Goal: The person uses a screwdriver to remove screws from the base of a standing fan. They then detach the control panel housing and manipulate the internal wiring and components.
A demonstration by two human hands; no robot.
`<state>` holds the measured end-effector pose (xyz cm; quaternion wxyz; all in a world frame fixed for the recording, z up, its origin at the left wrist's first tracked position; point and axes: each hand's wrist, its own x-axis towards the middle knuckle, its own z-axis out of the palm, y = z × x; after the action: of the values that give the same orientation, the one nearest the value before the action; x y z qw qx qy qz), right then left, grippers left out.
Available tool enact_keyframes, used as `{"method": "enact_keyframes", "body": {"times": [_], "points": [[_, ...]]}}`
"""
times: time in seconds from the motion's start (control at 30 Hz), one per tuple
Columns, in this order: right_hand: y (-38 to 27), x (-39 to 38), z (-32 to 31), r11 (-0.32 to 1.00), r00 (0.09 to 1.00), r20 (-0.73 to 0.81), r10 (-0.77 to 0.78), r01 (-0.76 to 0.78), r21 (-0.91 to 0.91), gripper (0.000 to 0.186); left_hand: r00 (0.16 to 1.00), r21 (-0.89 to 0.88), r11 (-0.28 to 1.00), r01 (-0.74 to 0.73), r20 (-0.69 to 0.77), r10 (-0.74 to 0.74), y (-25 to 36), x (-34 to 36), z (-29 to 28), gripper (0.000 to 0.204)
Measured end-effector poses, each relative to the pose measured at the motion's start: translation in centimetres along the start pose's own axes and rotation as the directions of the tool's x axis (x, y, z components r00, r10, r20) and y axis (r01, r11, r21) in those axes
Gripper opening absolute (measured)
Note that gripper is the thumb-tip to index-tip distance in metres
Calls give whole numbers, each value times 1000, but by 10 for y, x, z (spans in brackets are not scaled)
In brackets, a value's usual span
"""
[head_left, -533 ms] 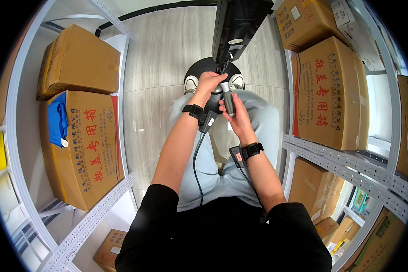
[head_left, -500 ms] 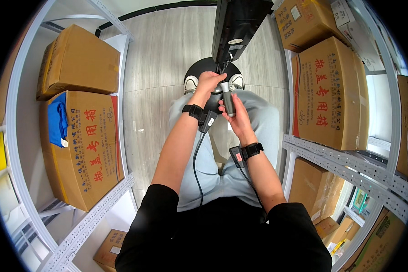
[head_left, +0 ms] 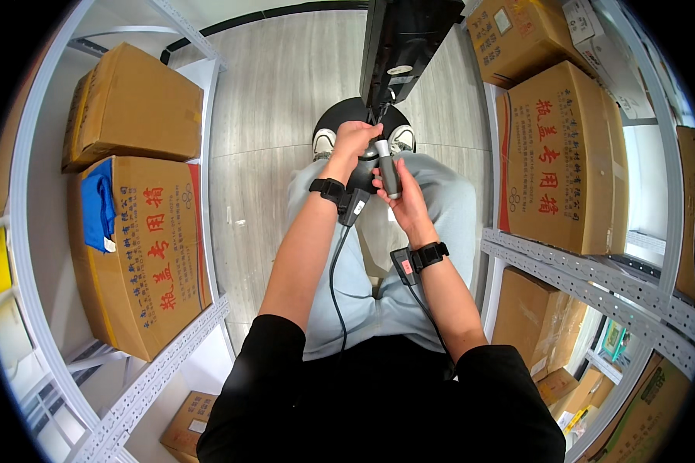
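Observation:
My right hand (head_left: 411, 202) is closed around a dark grey, rounded handle (head_left: 391, 179) with a pale collar at its upper end; its exact kind does not show. That handle stands nearly upright between my knees. Just above the collar, my left hand (head_left: 353, 142) has thumb and forefinger pinched together beside thin dark cords or metal links. What sits between those fingertips is too small to make out. Directly beyond both hands rises a tall black panel-like column (head_left: 409, 46), over a round black base (head_left: 333, 117) between my shoes.
Metal shelving flanks me on both sides. Cardboard boxes (head_left: 143, 262) fill the left shelf, with a blue cloth (head_left: 98, 204) hanging over one. More cardboard boxes (head_left: 560, 158) stand on the right. Black cables (head_left: 337, 293) run from both wrist-worn devices toward my body.

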<state>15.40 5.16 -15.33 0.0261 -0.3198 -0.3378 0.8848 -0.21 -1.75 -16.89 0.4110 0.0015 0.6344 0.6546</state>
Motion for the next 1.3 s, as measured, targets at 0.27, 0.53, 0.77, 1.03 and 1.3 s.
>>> {"method": "enact_keyframes", "body": {"times": [0.27,0.53,0.77,1.03,1.3], "points": [[-2,1,-3,999,1000,14,-24,23,43,41,996,36,996,85,11,-86,12,-10,8,21],[-3,1,-2,998,999,29,-24,22,64,41,974,-145,979,140,197,-110,-1,5,-8,25],[-3,2,-1,999,999,32,-25,24,49,38,997,-23,998,58,-46,-59,8,-6,4,25],[1,10,0,987,988,21,-152,153,-45,36,1000,-53,999,-13,-14,12,2,-2,1,16],[6,15,-10,997,997,-3,-77,77,1,33,996,-154,985,75,51,-68,0,3,-3,15]]}}
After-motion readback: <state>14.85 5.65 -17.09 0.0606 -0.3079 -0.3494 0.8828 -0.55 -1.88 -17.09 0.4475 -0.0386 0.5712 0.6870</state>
